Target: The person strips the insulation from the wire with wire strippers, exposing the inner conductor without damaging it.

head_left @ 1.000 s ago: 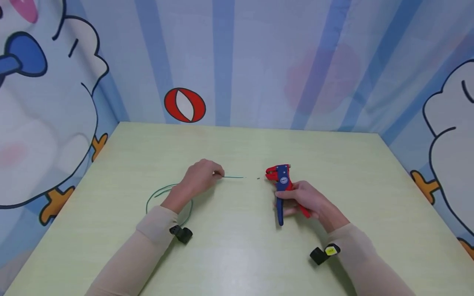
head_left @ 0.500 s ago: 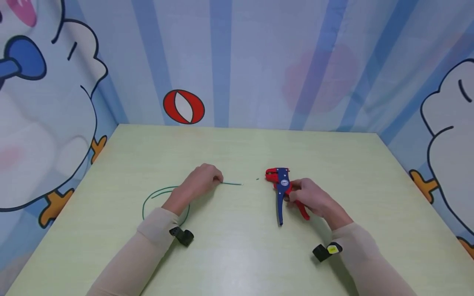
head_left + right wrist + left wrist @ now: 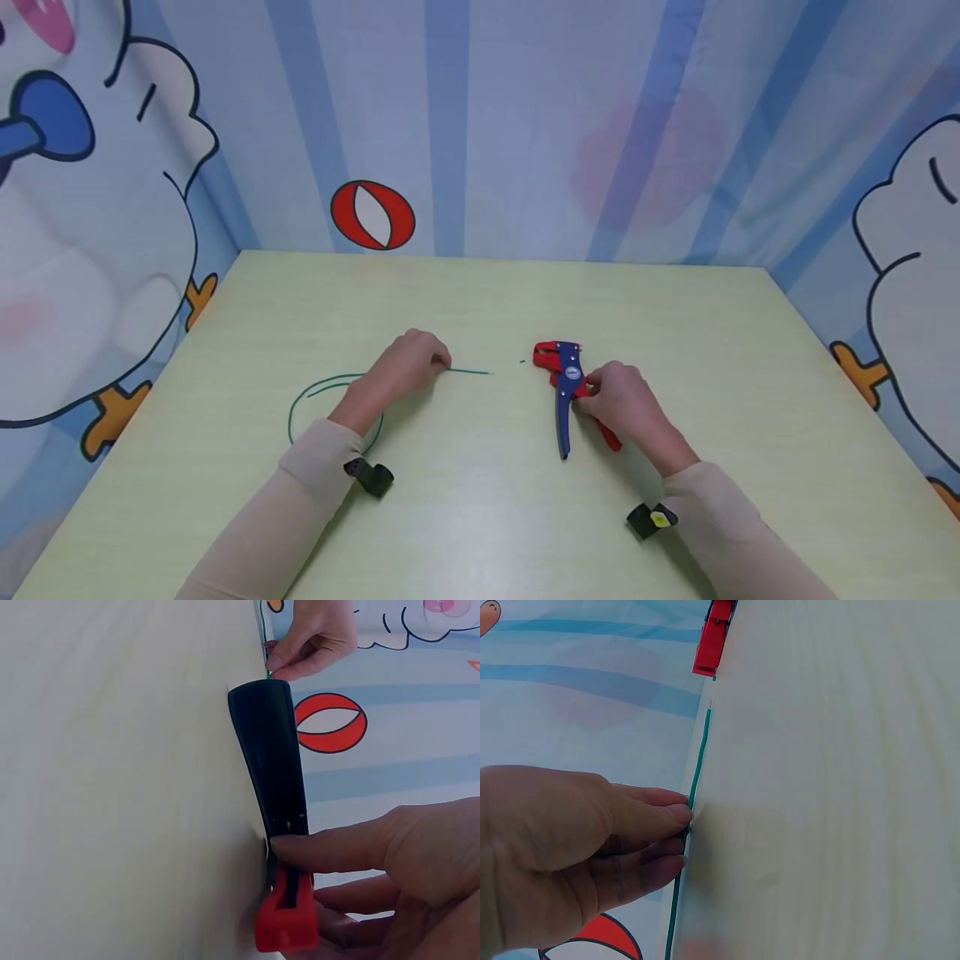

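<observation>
My left hand (image 3: 408,360) pinches a thin green wire (image 3: 470,371) between thumb and fingers, and its bare-looking tip points right. In the left wrist view the wire (image 3: 700,761) runs on past both sides of the fingertips. The rest of the wire loops on the table around the left wrist. On the right, my right hand (image 3: 621,398) holds a red and blue wire stripper (image 3: 563,408) near its red handle, nose toward the wire but apart from it. The thumb lies on the tool's handle end (image 3: 287,919) in the right wrist view; the other fingers are partly hidden behind it.
A tiny green scrap (image 3: 522,362) lies between the wire tip and the stripper's nose. The pale table (image 3: 465,517) ends at a printed blue curtain (image 3: 510,125) behind and at both sides.
My right hand's grip has shifted from across both handles to the red handle's side, and the stripper has moved slightly left. The left hand and wire dropped slightly in view, then stayed nearly still.
</observation>
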The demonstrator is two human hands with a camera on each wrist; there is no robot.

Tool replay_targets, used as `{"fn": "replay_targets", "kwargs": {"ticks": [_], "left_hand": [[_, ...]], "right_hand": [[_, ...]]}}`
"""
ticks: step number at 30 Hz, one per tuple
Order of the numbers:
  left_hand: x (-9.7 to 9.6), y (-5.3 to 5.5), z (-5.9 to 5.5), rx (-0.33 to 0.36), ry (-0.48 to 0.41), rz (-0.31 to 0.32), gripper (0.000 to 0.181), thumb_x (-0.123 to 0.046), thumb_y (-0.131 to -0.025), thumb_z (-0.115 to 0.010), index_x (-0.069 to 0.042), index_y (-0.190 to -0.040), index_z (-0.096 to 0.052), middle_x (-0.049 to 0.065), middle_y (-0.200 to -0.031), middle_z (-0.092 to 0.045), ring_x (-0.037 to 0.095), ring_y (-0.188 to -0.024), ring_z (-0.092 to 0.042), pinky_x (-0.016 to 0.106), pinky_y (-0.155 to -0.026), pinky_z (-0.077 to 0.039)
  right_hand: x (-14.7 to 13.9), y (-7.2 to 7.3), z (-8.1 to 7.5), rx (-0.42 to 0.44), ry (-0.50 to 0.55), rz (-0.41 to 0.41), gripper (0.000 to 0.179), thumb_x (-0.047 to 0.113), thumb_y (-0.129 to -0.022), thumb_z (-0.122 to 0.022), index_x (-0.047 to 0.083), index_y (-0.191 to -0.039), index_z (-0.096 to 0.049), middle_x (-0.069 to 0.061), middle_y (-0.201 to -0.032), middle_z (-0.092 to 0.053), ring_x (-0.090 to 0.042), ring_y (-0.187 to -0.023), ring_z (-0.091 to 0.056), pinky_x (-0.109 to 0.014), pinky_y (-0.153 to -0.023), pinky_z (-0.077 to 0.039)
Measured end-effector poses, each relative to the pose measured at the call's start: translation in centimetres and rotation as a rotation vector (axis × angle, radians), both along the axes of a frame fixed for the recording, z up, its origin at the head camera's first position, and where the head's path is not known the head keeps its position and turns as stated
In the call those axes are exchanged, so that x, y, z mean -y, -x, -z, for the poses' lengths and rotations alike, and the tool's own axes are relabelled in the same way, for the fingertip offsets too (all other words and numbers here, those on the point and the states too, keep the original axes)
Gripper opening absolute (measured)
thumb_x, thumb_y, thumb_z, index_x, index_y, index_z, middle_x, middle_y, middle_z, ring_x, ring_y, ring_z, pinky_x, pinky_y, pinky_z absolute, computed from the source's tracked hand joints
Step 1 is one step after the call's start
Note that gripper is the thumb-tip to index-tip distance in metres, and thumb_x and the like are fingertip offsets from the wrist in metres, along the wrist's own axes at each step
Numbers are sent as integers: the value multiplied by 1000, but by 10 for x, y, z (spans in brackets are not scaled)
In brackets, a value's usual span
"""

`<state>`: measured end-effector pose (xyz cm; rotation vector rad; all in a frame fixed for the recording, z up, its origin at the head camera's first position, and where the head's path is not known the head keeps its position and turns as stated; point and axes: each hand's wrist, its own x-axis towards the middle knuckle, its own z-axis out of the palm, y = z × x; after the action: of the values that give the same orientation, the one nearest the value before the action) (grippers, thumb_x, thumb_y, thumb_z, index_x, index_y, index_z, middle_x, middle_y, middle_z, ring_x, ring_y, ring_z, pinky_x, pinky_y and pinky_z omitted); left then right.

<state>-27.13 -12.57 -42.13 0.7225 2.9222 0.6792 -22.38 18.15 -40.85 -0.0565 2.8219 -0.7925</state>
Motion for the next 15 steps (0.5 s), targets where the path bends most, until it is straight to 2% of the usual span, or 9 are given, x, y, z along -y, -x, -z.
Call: {"fn": "replay_targets", "kwargs": {"ticks": [6,9,11,15], "left_hand": [[2,-1,-7,-18,9,-14,13,1,-92,-68,-4,-100,-78,8,-102,-74,22,-97,-67,37,-86,-55],[4,-3,-11,-17,-4,-35,16,0,-93,-68,-2,-105,-77,9,-105,-73,23,-99,-66,37,-88,-54],[6,-5,-16,-24,-24,-47,18,0,-93,-67,-1,-108,-76,10,-107,-72,25,-102,-66,38,-90,-54],[13,-9,-29,-103,-82,-74,19,-3,-96,-65,-1,-113,-74,10,-109,-72,26,-103,-66,40,-92,-54]], "right_hand": [[0,3,-5,33,6,-8,43,16,-86,-80,-7,-121,-68,-14,-97,-68,-23,-79,-58,-28,-61,-51],[-7,4,-11,29,2,-28,53,25,-90,-76,-8,-129,-61,-19,-109,-66,-29,-90,-61,-34,-70,-55],[-13,4,-17,-32,5,-46,55,27,-94,-71,-8,-134,-57,-22,-117,-63,-34,-100,-60,-40,-78,-56],[-23,9,-24,-315,43,-114,50,23,-98,-64,-7,-137,-54,-26,-125,-58,-41,-113,-57,-51,-90,-53]]}}
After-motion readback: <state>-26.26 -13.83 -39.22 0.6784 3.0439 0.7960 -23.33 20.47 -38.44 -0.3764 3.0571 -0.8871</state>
